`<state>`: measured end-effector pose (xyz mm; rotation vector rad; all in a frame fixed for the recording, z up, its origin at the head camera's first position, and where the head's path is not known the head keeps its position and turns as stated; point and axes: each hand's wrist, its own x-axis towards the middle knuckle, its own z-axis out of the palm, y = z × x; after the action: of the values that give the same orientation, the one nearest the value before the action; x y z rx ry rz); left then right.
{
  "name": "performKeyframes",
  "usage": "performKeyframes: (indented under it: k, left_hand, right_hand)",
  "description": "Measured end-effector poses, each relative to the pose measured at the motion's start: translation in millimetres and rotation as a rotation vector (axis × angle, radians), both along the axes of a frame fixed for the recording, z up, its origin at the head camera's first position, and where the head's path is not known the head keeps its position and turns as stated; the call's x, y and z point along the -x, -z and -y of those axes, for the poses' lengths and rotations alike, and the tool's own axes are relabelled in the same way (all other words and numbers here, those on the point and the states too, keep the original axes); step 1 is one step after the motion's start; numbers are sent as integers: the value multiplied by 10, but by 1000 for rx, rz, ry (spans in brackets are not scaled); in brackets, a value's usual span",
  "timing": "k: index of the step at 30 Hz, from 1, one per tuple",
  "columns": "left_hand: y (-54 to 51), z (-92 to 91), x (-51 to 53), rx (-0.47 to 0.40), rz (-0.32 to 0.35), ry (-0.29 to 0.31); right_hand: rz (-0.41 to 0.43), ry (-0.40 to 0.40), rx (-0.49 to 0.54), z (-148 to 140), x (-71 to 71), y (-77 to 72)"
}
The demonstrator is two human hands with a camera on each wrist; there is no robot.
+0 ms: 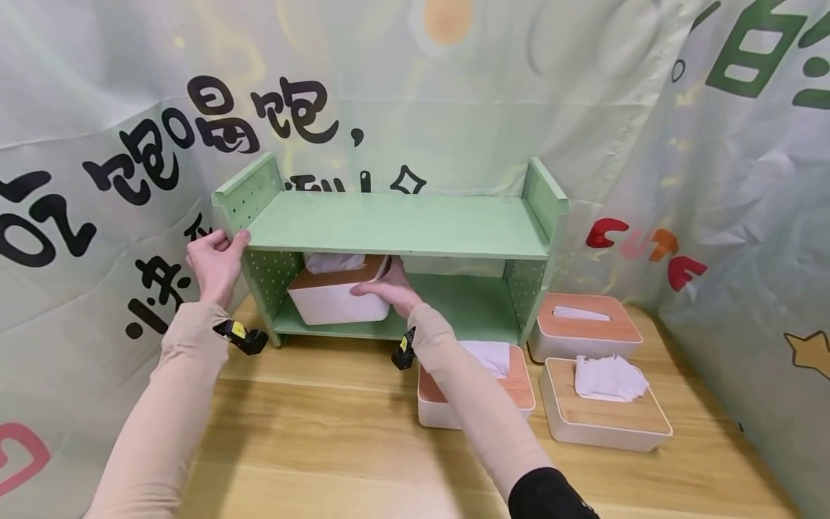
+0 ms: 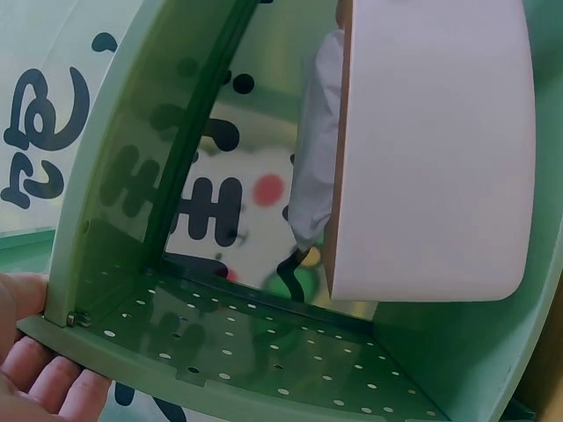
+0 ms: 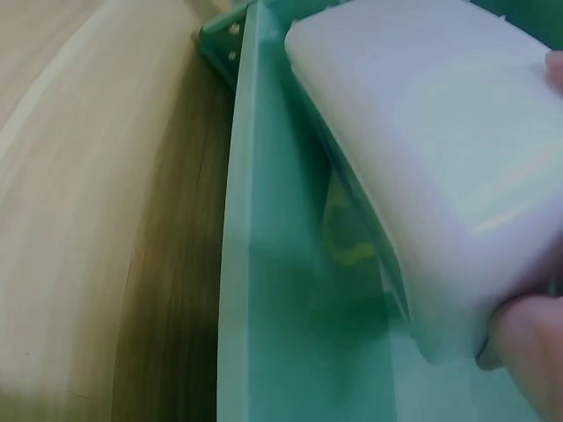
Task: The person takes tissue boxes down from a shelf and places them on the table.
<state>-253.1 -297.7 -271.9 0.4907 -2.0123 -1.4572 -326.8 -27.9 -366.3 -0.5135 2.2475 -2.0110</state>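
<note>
A green two-tier shelf (image 1: 395, 223) with perforated side panels stands on the table against the curtain. My left hand (image 1: 216, 265) grips the front edge of its left side panel, thumb and fingers on either side, as the left wrist view shows. In the lower tier, my right hand (image 1: 392, 287) holds a white tissue box (image 1: 337, 304) with a wooden lid by its right end. A tissue sticks out of the lid. The right wrist view shows the box (image 3: 431, 114) tilted over the shelf's lower board (image 3: 290, 352), with a gap beneath part of it.
Three more tissue boxes rest on the wooden table (image 1: 311, 432): one (image 1: 433, 412) below the shelf's right half, partly behind my right forearm, one (image 1: 586, 328) beside the shelf, and one (image 1: 609, 411) nearer the front. A printed curtain (image 1: 454, 130) surrounds the table at the back and sides.
</note>
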Motion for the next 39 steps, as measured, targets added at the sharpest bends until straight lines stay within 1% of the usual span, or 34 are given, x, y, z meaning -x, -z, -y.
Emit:
performKeyframes:
  k: [5,13,18,23,27,32,39]
  left_hand:
    - [-5,-1,-4,-4,-18,0]
    - [-10,6,7,5,-6,-5]
    - [-4,0,6,19,11,-13]
    - [-4,-4,-4,14,13,-20]
    - [-5,-4,1,-2,21,-8]
    - [-1,-1,-3,-2,26,-8]
    - [-7,1,-1,-2,12,-6]
  right_hand:
    - [13,19,13,-16,-53,-50]
    - [66,29,46,-67,-141,-145]
    - [105,36,27,-117,-201,-186]
    - [129,16,37,-178,-287,-222]
    - [129,13,39,-225,-361,-228]
    - [104,36,36,-257,-429,-227]
    - [97,38,44,-281,-529,-235]
